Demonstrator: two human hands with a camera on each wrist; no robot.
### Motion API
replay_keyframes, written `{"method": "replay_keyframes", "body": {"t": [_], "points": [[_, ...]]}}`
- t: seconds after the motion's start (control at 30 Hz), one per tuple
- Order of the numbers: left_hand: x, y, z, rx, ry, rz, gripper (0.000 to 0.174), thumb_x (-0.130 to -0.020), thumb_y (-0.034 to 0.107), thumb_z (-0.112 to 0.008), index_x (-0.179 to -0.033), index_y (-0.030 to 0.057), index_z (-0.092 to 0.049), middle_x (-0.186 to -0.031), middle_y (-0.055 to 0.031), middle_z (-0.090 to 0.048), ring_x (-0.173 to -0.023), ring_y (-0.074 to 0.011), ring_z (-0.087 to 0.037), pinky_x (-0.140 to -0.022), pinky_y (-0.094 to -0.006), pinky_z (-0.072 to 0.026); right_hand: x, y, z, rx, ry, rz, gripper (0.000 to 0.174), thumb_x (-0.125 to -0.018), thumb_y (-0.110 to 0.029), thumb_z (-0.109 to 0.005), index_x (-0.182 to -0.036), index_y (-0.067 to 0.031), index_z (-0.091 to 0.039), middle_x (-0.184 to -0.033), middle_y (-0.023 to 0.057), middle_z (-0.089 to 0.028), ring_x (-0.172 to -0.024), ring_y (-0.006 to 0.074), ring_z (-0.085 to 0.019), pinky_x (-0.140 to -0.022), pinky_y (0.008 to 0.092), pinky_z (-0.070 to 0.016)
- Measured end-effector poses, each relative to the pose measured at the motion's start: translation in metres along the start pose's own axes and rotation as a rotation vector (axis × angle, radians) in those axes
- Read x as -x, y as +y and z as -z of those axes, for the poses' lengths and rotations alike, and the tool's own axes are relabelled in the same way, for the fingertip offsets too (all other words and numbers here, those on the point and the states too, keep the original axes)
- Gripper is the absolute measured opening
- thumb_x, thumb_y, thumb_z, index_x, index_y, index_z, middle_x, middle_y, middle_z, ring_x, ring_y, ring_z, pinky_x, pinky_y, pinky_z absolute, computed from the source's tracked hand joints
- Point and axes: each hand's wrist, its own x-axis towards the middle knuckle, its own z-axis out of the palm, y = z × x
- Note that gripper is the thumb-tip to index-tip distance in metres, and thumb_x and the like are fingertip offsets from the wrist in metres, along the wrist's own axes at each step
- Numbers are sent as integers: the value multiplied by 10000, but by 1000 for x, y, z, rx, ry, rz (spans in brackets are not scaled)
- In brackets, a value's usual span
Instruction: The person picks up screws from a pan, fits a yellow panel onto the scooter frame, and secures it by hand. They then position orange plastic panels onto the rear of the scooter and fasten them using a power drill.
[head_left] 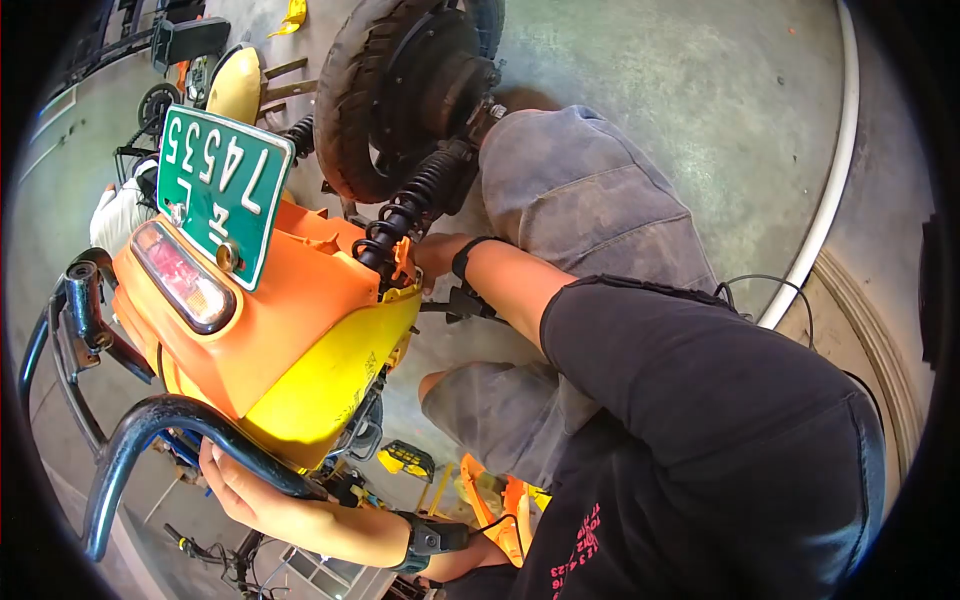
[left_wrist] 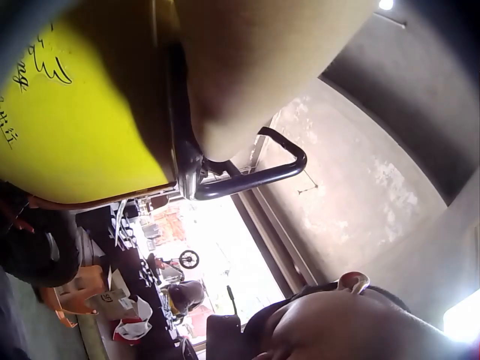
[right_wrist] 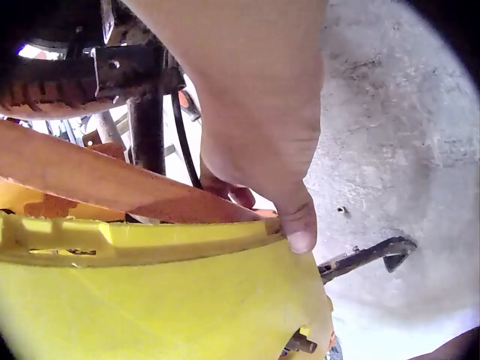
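The orange and yellow tail of a scooter or motorbike fills the left of the head view. Its yellow side panel lies along the orange tail cover. My right hand pinches the front end of the yellow panel, thumb on the outer face and fingers behind the edge by an orange strip. My left hand reaches under the black rear rack bar, against the lower side of the tail; its fingertips are partly hidden there. A green number plate and a tail light sit on the cover.
A rear wheel and a coil shock absorber stand beside the bent knees. A white pipe runs along the floor. Orange loose panels and a yellow part lie beyond the left forearm. Another person is behind the plate.
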Motion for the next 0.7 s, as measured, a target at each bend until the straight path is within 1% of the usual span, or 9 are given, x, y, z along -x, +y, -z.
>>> {"method": "replay_keyframes", "body": {"t": [0.03, 0.2, 0.27, 0.33, 0.37, 0.43, 0.57, 0.67, 0.7], "points": [[0, 0, 0, -6, 1, 4, 390, -982, 292, -486, -1136, -42, -618, -1016, -68, -613, -925, -152, -540, -841, -282, -431, 0, -2, 1, -10, -7, -49, 570, -682, -239, -849, -1206, -174, -636, -1185, 135, -655, -1155, 342, -577, -960, 416, -448], [-2, 2, -1, -18, -2, 14, 387, -983, 289, -485, -1134, -42, -619, -1018, -70, -614, -929, -153, -541, -844, -281, -430, -8, 1, -2, -57, -47, -29, 615, -676, -221, -857, -1236, -156, -612, -1207, 129, -648, -1181, 342, -561, -981, 423, -439], [-1, 2, -7, -19, 4, 7, 386, -983, 288, -485, -1134, -41, -620, -1019, -70, -615, -930, -154, -542, -845, -281, -430, -19, 12, -8, -65, -50, -13, 630, -676, -217, -858, -1248, -149, -602, -1215, 127, -645, -1187, 341, -557, -988, 425, -436], [0, 3, -8, -17, 2, 14, 385, -984, 287, -485, -1133, -41, -621, -1020, -71, -615, -931, -155, -543, -846, -281, -430, -21, 15, -11, -143, -86, 42, 814, -629, -154, -877, -1362, -199, -526, -1294, 89, -607, -1210, 304, -550, -998, 427, -430], [-1, 3, -9, -18, 1, 19, 385, -984, 286, -484, -1133, -41, -621, -1021, -71, -615, -932, -155, -543, -846, -280, -430, -19, 13, -11, -146, -91, 40, 814, -629, -154, -877, -1362, -199, -526, -1294, 89, -607, -1210, 304, -550, -998, 427, -430], [0, 3, -9, -24, -4, 25, 384, -985, 285, -484, -1132, -41, -622, -1022, -71, -616, -933, -156, -544, -848, -280, -429, -8, 3, -4, -40, -40, 34, 795, -610, -165, -890, -1331, -200, -558, -1266, 73, -624, -1200, 296, -558, -993, 425, -436], [0, 4, -7, -21, -5, 15, 381, -986, 283, -484, -1131, -41, -623, -1023, -73, -617, -936, -157, -545, -850, -280, -429, 9, -10, 7, -44, -80, -9, 738, -623, -153, -880, -1300, -184, -587, -1272, 71, -622, -1197, 298, -558, -991, 417, -440], [-1, 2, -3, -27, -17, 14, 380, -986, 281, -483, -1130, -41, -624, -1025, -73, -618, -938, -158, -546, -851, -280, -429, 6, -4, -2, -82, -25, -23, 700, -624, -115, -871, -1271, -170, -609, -1247, 83, -638, -1185, 302, -567, -989, 416, -443], [-1, 2, -2, -29, -20, 9, 379, -987, 281, -483, -1130, -41, -625, -1025, -74, -618, -939, -158, -547, -852, -279, -428, 3, -1, -7, -126, 11, 13, 693, -624, -92, -865, -1265, -166, -612, -1233, 85, -647, -1177, 303, -573, -984, 415, -445]]}}
